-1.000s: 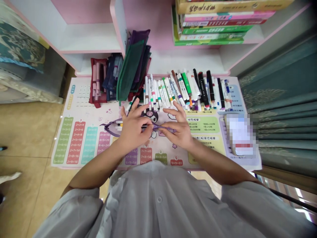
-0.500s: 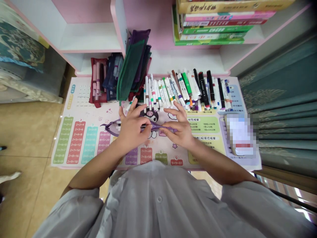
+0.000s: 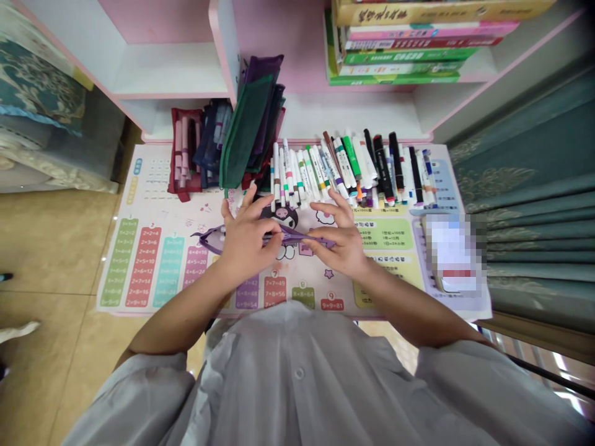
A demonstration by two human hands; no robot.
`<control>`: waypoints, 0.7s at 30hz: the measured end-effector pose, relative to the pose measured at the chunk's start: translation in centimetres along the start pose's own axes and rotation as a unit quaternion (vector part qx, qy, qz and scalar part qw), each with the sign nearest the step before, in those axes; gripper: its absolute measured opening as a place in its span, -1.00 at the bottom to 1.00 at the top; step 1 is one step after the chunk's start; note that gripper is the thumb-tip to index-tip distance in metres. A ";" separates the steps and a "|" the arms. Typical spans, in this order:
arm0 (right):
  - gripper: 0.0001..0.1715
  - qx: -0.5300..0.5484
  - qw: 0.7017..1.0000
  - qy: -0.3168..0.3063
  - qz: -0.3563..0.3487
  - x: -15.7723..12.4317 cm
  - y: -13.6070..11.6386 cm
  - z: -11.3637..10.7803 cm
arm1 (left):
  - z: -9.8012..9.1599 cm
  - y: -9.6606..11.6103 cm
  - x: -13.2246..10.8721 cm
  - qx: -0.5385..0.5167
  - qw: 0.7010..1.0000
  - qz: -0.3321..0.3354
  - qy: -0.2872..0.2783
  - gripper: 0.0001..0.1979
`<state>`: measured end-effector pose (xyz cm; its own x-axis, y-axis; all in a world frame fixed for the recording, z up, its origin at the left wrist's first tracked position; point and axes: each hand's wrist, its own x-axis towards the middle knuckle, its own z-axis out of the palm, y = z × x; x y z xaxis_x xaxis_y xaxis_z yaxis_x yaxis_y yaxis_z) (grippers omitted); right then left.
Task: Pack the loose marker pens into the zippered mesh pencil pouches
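Figure: purple zip pouch (image 3: 209, 240) at the centre of a multiplication desk mat (image 3: 186, 311), gripped between the fingers of the left hand (image 3: 246, 238) and right hand (image 3: 337, 238). The left hand hides much of the pouch; whether it is unzipped is unclear. Marker pens (image 3: 325, 170) line the mat's back edge.

Room inventory: pink-and-white bookcase (image 3: 162, 71) at 12 o'clock, with stacked books (image 3: 400, 56) at 1 o'clock; teal damask curtains (image 3: 534, 238) at 3 o'clock; bright window (image 3: 564, 381) at 4 o'clock; beige floor tiles (image 3: 56, 248) at 8 o'clock; patterned teal bedding (image 3: 32, 80) at 10 o'clock.
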<state>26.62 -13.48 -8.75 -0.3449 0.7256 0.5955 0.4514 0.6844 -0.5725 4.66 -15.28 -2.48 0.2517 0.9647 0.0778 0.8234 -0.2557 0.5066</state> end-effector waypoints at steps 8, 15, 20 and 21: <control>-0.92 0.004 1.000 -0.001 0.005 0.0 0.1 -0.2 | -0.1 -0.2 0.0 0.003 1.000 -0.010 0.005 -0.83; -0.88 -0.012 1.000 -0.005 0.013 0.0 0.2 -0.3 | -0.3 -0.3 0.1 0.008 1.000 -0.020 0.000 -0.85; -0.90 0.000 1.000 0.019 -0.011 0.1 0.5 -0.2 | -0.7 -0.3 0.2 0.011 0.999 -0.033 -0.005 -0.84; -0.92 0.004 1.000 0.022 -0.018 0.1 0.5 -0.3 | -0.7 -0.3 0.2 0.013 0.999 -0.035 -0.007 -0.84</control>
<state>27.02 -13.10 -8.83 -0.3242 0.6974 0.6391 0.4322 0.7102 -0.5557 4.09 -14.94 -1.98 0.2002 0.9793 0.0313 0.8522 -0.1898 0.4876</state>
